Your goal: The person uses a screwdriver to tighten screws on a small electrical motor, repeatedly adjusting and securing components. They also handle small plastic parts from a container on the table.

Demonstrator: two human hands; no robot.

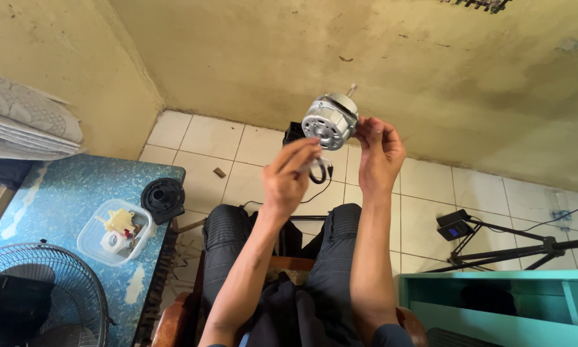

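Note:
I hold a small grey metal fan motor (331,119) up in front of me, its shaft pointing up and away. My right hand (380,154) pinches its right side with the fingertips. My left hand (290,175) touches its lower left face with the fingers stretched out. Wires and a black plug (320,171) hang below the motor between my hands. I sit on a chair, legs in dark trousers below.
At left, a blue patterned table (64,193) carries a clear plastic tub (115,232) of small parts and a black round fan part (163,198). A fan guard (42,299) lies at lower left. A tripod (514,247) stands right, above a teal shelf (494,292).

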